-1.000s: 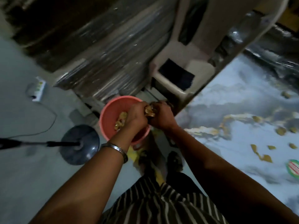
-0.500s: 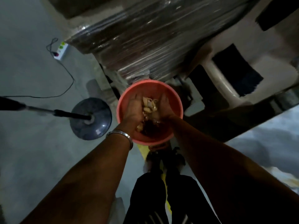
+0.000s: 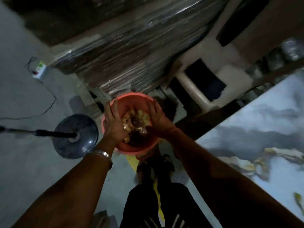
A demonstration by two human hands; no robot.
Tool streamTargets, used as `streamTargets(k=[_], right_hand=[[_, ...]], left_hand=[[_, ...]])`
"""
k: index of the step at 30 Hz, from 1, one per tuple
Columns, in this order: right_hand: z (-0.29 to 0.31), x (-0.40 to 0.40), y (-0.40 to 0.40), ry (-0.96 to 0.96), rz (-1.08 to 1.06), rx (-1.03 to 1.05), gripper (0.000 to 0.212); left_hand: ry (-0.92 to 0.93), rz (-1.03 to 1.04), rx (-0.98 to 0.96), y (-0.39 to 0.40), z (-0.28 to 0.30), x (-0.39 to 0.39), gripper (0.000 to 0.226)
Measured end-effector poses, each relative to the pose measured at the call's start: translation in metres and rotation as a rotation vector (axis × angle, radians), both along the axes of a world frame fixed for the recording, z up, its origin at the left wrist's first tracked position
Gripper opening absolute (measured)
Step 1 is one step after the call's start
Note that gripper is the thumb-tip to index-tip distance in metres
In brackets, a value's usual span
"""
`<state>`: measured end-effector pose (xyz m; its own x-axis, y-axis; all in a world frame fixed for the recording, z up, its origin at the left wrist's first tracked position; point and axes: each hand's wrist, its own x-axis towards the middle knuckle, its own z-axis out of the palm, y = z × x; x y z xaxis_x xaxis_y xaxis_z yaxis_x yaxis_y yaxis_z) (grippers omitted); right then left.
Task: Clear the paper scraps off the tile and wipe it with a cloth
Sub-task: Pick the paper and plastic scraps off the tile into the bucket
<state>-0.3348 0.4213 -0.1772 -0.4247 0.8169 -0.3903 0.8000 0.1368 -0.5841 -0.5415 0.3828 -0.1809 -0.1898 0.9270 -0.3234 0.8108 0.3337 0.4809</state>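
An orange-pink bucket stands on the floor below me, holding yellowish paper scraps. My left hand hovers over its left rim with fingers straight and spread. My right hand is over the right side, fingers extended, nothing held. The scraps lie loose between the two palms. The marble-patterned tile fills the right side, with a few yellow scraps left on it near the lower right edge. No cloth is in view.
A fan stand with a round dark base sits left of the bucket. A wrapped stack of boards rises behind it. A beige plastic chair stands at the back right. A power strip and cable lie on the grey floor.
Both hands held a bunch of scraps over the bucket; they have opened and spread apart, and the scraps now lie in the bucket. The view has swung back towards the tile.
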Motion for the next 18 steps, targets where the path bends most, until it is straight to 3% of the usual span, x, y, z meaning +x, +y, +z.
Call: streamTargets(k=[4, 6, 10, 13, 16, 18], right_hand=[[0.072, 0.077, -0.041, 0.091, -0.043, 0.240, 0.081], [0.101, 0.127, -0.065, 0.079, -0.180, 0.281, 0.075], [0.143, 0.233, -0.145, 0.030, -0.539, 0.370, 0.093], [0.142, 0.312, -0.223, -0.032, -0.871, 0.353, 0.090], [0.130, 0.381, -0.316, -0.120, -1.254, 0.382, 0.085], [0.116, 0.426, -0.384, -0.208, -1.477, 0.407, 0.087]], left_hand=[[-0.100, -0.072, 0.118, 0.004, 0.068, 0.050, 0.124], [-0.202, -0.097, 0.136, 0.003, 0.092, 0.082, 0.118], [-0.321, -0.184, 0.239, 0.000, 0.113, 0.144, 0.132], [-0.320, -0.212, 0.248, -0.013, 0.128, 0.199, 0.109], [-0.306, -0.323, 0.226, -0.028, 0.129, 0.245, 0.124], [-0.315, -0.376, 0.182, -0.044, 0.129, 0.282, 0.122]])
